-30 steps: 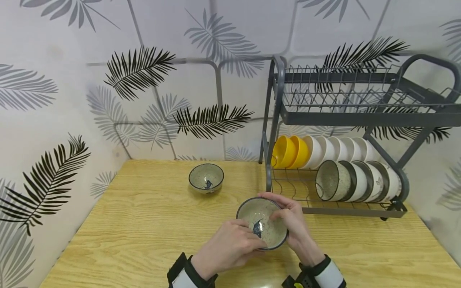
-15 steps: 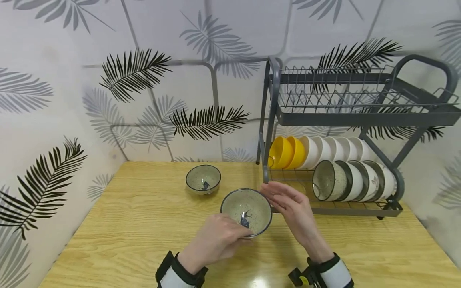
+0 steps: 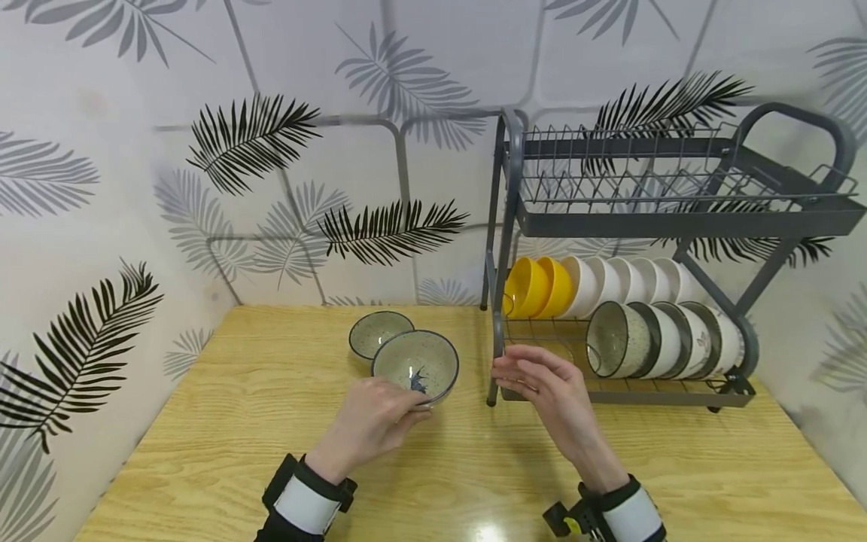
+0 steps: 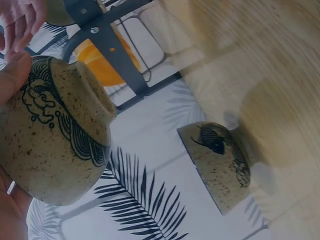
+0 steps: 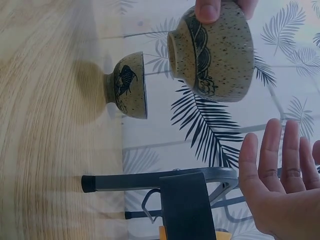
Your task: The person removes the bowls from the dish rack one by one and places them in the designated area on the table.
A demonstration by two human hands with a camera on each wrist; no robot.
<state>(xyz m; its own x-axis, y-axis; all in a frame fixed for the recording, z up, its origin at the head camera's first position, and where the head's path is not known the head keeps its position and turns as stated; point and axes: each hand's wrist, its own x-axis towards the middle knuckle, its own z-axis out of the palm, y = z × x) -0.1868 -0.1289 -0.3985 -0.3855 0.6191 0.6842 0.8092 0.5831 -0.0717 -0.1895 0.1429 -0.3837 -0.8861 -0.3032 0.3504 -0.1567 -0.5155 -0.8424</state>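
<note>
held bowl (image 3: 409, 355): likely stiff, brittle | best hold: rim (image 3: 457, 366) | left hand (image 3: 371, 419) pinches it, fingertips partly hidden | right hand (image 3: 557, 403) empty

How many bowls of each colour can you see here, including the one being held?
Speckled beige bowls: 3 (one in the left hand, one on the table, one racked)
Yellow bowls: 2
Plain white bowls: 5
Dark-lined white bowls: 3
Total: 13

off-rack patterned bowls (image 3: 409, 357): 2 | racked bowls (image 3: 527, 289): 11 | dish rack (image 3: 677, 224): 1
</note>
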